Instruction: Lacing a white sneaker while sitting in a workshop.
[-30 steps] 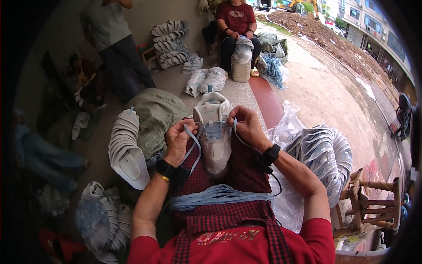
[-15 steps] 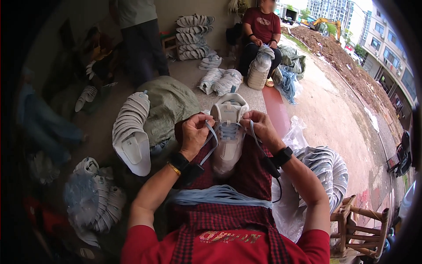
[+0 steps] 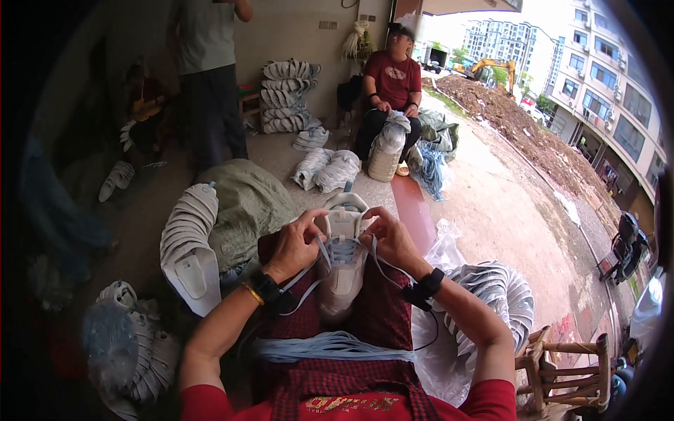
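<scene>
A whitish shoe upper [image 3: 340, 284] lies between my thighs, toe toward me, with its tongue [image 3: 343, 223] and opening at the far end. Blue-grey shoelace [image 3: 344, 251] crosses its lower eyelets, and a loose end trails down on each side. My left hand [image 3: 295, 247] pinches the lace at the left eyelet edge. On the other edge, my right hand [image 3: 394, 244] has thumb and forefinger closed on the other lace end; the fingertips partly hide the eyelets. A bundle of blue laces [image 3: 337, 347] rests across my lap on the checked apron [image 3: 351, 375].
Left of me, a stack of nested shoe uppers [image 3: 188, 238] leans by a green sack [image 3: 249, 203]. More uppers [image 3: 498, 298] lie in plastic at my right, near a bamboo stool [image 3: 569, 368]. Ahead sits a co-worker [image 3: 394, 84] holding uppers; another person [image 3: 207, 77] stands at the left.
The view has tilted up, so the surroundings sit lower and further left. Both hands remain at the shoe's eyelet edges, with the lace ends now hanging lower beside it.
</scene>
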`<action>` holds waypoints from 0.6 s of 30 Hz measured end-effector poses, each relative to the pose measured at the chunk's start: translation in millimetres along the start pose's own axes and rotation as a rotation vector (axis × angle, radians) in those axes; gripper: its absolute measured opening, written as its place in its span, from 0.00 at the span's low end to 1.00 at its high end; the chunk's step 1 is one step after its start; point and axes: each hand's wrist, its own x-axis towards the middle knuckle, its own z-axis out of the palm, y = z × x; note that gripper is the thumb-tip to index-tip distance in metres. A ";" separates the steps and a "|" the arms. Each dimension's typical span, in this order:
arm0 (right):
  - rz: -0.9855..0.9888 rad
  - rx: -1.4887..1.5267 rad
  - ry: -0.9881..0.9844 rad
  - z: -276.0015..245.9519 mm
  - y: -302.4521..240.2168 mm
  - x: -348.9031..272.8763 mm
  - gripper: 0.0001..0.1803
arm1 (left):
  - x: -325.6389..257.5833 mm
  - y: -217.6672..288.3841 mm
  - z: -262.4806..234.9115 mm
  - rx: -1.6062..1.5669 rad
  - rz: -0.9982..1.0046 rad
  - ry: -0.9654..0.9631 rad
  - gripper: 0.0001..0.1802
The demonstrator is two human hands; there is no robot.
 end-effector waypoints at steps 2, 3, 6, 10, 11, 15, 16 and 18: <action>-0.219 -0.437 -0.085 -3.8 -23.0 5.5 0.21 | 7.3 -2.3 -18.6 0.143 0.163 -0.171 0.20; -0.386 -0.615 -0.117 -5.1 -30.8 6.3 0.22 | 12.9 -4.5 -23.1 0.256 0.330 -0.250 0.23; -0.550 -0.798 -0.209 -14.2 -48.0 21.9 0.19 | 31.1 9.2 -32.5 0.497 0.540 -0.346 0.20; -0.687 -0.951 -0.424 -17.6 -28.7 45.3 0.16 | 53.3 20.4 -33.5 0.808 0.894 -0.465 0.13; -0.644 -0.944 -0.511 -17.0 -24.2 48.3 0.15 | 57.3 19.4 -32.4 0.893 0.985 -0.522 0.12; -0.658 -0.945 -0.436 -14.7 -12.4 48.8 0.10 | 63.5 19.0 -30.6 1.006 1.008 -0.600 0.08; -0.655 -0.935 -0.386 -15.2 -11.1 46.1 0.09 | 64.8 19.8 -32.5 0.938 0.825 -0.684 0.09; -0.640 -0.913 -0.327 -13.8 -6.8 46.7 0.08 | 65.6 19.3 -36.5 0.868 0.642 -0.782 0.11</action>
